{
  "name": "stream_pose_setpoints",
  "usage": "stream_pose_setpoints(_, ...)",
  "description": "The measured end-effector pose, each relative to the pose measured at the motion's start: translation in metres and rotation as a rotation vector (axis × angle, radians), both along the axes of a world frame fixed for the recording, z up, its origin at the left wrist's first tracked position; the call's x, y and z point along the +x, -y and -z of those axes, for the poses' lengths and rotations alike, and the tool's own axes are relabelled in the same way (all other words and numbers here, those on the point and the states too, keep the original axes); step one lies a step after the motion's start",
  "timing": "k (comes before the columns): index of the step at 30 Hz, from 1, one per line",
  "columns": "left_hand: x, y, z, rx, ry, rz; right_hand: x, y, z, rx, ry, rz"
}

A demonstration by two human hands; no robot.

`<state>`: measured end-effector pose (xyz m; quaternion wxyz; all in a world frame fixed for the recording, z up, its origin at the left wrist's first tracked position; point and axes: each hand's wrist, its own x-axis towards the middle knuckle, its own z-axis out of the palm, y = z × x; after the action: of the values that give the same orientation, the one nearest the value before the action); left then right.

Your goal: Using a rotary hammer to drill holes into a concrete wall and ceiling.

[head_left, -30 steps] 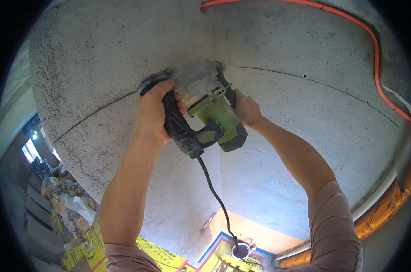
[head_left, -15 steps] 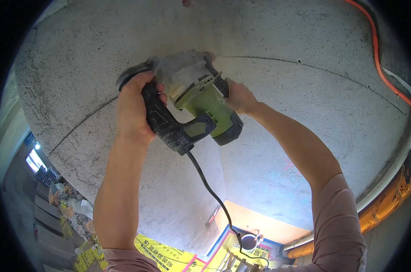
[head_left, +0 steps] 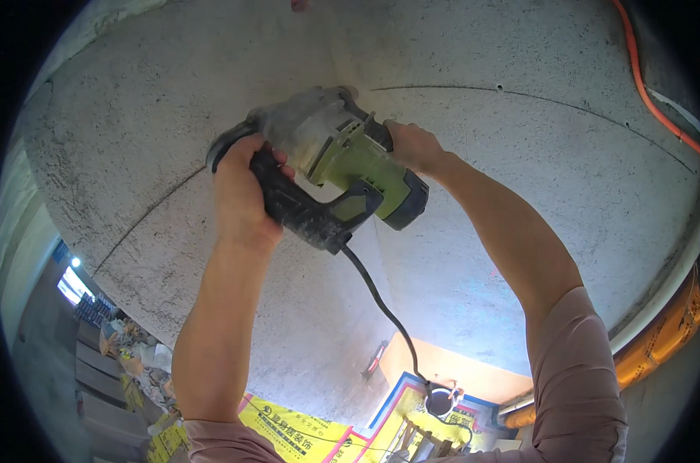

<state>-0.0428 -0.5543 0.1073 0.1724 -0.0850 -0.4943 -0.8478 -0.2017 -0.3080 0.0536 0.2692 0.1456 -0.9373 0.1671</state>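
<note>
A dusty green and black corded power tool [head_left: 361, 174], with a translucent housing, is held up against a rough concrete wall [head_left: 520, 193]. My left hand [head_left: 242, 185] is closed round its black handle on the left, fingertips showing over the grip. My right hand [head_left: 415, 147] grips the black part on its right side, fingers partly hidden. The black cord [head_left: 381, 297] hangs from the handle down toward the floor. A thin dark groove [head_left: 157, 208] runs along the wall on both sides of the tool, whose working face is hidden.
An orange conduit [head_left: 637, 62] runs down the right, above an orange wrapped pipe [head_left: 659, 347] and a white pipe [head_left: 659, 301]. Below are a bucket [head_left: 442, 401], yellow floor sheeting [head_left: 288, 424] and a wooden frame [head_left: 423, 444]. Heaped debris [head_left: 133, 347] lies at lower left.
Compared with a second ago, the tool and both hands sit higher and slightly left in the picture, having shifted a little right over the last half second. The view has shifted too.
</note>
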Motion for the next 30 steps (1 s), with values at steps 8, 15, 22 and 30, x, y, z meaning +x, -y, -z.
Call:
stream_pose_setpoints(8, 0.002, -0.005, -0.003, 0.009, -0.014, -0.018, -0.002, -0.003, 0.000, -0.031, 0.021, -0.028)
stream_pose_setpoints(15, 0.000, -0.006, -0.007, -0.019, 0.001, -0.010, 0.003, -0.004, -0.008, -0.036, 0.049, -0.027)
stream_pose_setpoints(22, -0.003, -0.007, -0.001, 0.009, -0.022, -0.028, 0.007, -0.004, -0.007, 0.016, 0.046, 0.017)
stream_pose_setpoints(30, -0.009, -0.005, -0.003, -0.002, -0.009, -0.017, 0.003, -0.004, -0.010, -0.016, 0.111, 0.006)
